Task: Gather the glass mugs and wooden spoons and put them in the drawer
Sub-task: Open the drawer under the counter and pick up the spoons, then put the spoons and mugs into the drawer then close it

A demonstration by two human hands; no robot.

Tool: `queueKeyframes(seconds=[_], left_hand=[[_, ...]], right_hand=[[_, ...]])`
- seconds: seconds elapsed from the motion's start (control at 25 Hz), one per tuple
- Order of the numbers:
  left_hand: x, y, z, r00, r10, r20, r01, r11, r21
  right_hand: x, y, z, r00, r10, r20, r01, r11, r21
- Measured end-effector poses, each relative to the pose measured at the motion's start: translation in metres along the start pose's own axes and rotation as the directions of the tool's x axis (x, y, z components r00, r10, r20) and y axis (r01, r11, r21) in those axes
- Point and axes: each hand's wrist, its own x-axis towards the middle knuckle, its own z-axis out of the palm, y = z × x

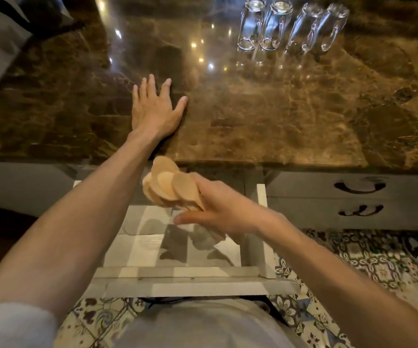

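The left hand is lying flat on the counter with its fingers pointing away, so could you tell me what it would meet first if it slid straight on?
Probably nothing soon: ahead of the left hand lies bare marble counter. The glass mugs stand well off to the right.

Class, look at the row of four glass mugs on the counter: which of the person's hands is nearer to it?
Left. The left hand lies flat on the countertop, below-left of the glass mugs. The right hand holds wooden spoons over the open drawer, off the counter.

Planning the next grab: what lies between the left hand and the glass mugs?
Head view: only bare marble countertop between left hand and glass mugs.
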Motion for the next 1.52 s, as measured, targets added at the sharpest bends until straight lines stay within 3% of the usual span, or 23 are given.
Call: queueKeyframes(seconds=[0.16,0.4,0.56,0.76,0.88,1.08,1.24,1.52], left_hand=[[-0.002,0.000,-0.001,1.000,0.011,0.024,-0.010,1.000,-0.007],[-0.003,0.000,-0.001,1.000,0.014,0.020,-0.014,1.000,0.005],[-0.002,0.000,0.000,1.000,0.013,0.025,-0.014,1.000,0.013],[-0.003,-0.001,0.000,1.000,0.027,0.014,-0.027,1.000,0.010],[-0.004,-0.002,0.001,1.000,0.028,0.012,-0.028,1.000,0.014],[-0.002,-0.001,-0.001,0.999,0.031,0.032,-0.031,1.000,0.001],[-0.001,0.000,-0.001,0.999,0.033,0.031,-0.032,0.999,-0.014],[0.001,-0.002,0.004,1.000,0.014,0.019,-0.013,1.000,-0.008]], right_hand=[[-0.004,0.030,0.058,0.990,0.127,0.061,-0.112,0.972,-0.207],[-0.007,0.060,0.086,0.943,0.302,0.140,-0.257,0.928,-0.268],[-0.004,0.075,0.090,0.826,0.509,0.243,-0.417,0.841,-0.344],[-0.013,0.097,0.091,0.718,0.646,0.258,-0.384,0.677,-0.628],[-0.014,0.106,0.092,0.708,0.655,0.263,-0.367,0.661,-0.655],[-0.011,0.106,0.088,0.706,0.628,0.328,-0.387,0.730,-0.564],[-0.019,0.092,0.081,0.709,0.573,0.410,-0.297,0.771,-0.563],[-0.038,0.034,0.029,0.704,0.536,0.466,-0.373,0.837,-0.401]])
